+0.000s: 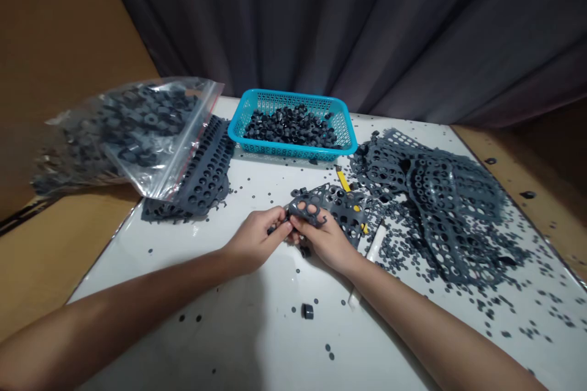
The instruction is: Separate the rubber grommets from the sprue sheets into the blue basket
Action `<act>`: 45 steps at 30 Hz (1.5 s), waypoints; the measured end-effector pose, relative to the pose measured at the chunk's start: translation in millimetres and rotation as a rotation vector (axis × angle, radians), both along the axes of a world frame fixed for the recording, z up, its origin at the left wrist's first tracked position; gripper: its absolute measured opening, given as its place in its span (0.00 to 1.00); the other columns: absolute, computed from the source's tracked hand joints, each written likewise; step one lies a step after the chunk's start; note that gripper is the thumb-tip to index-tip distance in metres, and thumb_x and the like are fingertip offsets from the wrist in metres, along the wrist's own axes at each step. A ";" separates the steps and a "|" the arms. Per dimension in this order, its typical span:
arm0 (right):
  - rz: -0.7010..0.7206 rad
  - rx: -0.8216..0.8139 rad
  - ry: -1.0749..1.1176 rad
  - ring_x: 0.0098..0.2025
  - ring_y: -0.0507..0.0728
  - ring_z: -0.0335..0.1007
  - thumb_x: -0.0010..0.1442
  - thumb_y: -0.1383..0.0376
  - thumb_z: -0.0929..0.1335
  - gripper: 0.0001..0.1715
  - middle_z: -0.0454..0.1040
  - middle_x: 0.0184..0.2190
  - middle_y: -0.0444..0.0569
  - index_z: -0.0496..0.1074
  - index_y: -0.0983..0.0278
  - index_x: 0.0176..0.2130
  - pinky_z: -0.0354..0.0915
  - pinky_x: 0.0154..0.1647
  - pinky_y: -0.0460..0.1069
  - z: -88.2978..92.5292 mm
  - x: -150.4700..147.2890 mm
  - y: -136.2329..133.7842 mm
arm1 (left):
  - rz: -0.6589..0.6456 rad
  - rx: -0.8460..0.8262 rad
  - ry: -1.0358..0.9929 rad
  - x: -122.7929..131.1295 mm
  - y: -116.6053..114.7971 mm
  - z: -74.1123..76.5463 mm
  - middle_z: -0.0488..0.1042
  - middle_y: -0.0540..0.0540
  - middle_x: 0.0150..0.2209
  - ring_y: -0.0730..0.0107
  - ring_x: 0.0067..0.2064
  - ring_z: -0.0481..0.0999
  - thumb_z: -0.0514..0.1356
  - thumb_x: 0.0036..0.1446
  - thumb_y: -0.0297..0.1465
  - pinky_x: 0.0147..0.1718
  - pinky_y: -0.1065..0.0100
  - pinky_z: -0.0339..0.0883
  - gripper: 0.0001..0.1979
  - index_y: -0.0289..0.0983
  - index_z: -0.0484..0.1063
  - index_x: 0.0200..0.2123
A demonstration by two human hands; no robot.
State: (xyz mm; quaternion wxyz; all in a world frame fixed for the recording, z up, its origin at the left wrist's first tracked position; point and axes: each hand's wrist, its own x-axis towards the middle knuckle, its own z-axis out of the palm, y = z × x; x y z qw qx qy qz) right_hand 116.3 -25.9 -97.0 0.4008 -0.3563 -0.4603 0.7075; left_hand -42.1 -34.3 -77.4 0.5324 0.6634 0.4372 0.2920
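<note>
My left hand (259, 237) and my right hand (328, 239) meet over the middle of the white table. Both have their fingers closed on a dark grey perforated rubber sheet (339, 211), whose near edge curls up between them. Round holes run through the sheet, and its far part reaches out to the right beyond my right hand. What exactly lies between my left fingertips is partly hidden. A small black ring-shaped piece (307, 311) lies on the table nearer to me.
A blue basket (293, 149) of small black pieces stands at the back. At left, a clear zip bag (137, 128) of grey rings rests against stacked perforated sheets (202, 189). Crumpled punched sheets (440, 195), a yellow-handled tool (343, 181), a white stick (376, 243) and scattered discs lie right.
</note>
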 end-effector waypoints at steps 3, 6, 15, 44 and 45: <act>0.009 0.013 -0.044 0.22 0.48 0.59 0.54 0.57 0.69 0.16 0.64 0.19 0.39 0.63 0.65 0.28 0.57 0.26 0.46 0.6 1.0 -1.0 | -0.012 0.117 0.132 -1.5 0.5 0.7 0.73 0.48 0.28 0.72 0.31 0.71 0.49 0.60 0.31 0.33 0.69 0.61 0.09 0.36 0.64 0.29; -0.023 0.022 -0.068 0.22 0.47 0.56 0.54 0.58 0.69 0.15 0.61 0.18 0.39 0.63 0.65 0.27 0.54 0.25 0.45 -0.5 1.2 -1.4 | -0.014 0.195 0.247 -2.4 1.7 2.0 0.69 0.49 0.26 0.72 0.28 0.67 0.49 0.59 0.30 0.30 0.70 0.58 0.10 0.35 0.64 0.27; 0.113 -0.505 0.469 0.19 0.46 0.45 0.47 0.67 0.73 0.15 0.52 0.16 0.35 0.61 0.63 0.29 0.53 0.23 0.43 6.0 2.8 6.0 | -0.037 -0.353 -0.342 -1.6 5.8 -14.7 0.54 0.57 0.15 0.81 0.18 0.51 0.52 0.57 0.39 0.19 0.73 0.46 0.15 0.36 0.59 0.23; 0.138 -0.431 0.551 0.23 0.49 0.60 0.53 0.57 0.69 0.14 0.65 0.20 0.42 0.67 0.65 0.31 0.63 0.30 0.47 5.9 2.8 4.0 | -0.175 -0.900 -0.781 -17.7 24.8 -3.1 0.47 0.56 0.14 0.81 0.15 0.40 0.49 0.55 0.34 0.14 0.78 0.41 0.14 0.36 0.59 0.20; 0.121 -0.425 0.535 0.25 0.50 0.62 0.52 0.57 0.69 0.14 0.67 0.22 0.43 0.68 0.65 0.32 0.64 0.31 0.48 5.8 2.8 3.8 | -0.170 -0.911 -0.776 -18.0 24.6 -2.9 0.47 0.56 0.14 0.81 0.15 0.40 0.48 0.55 0.34 0.13 0.78 0.40 0.14 0.36 0.59 0.20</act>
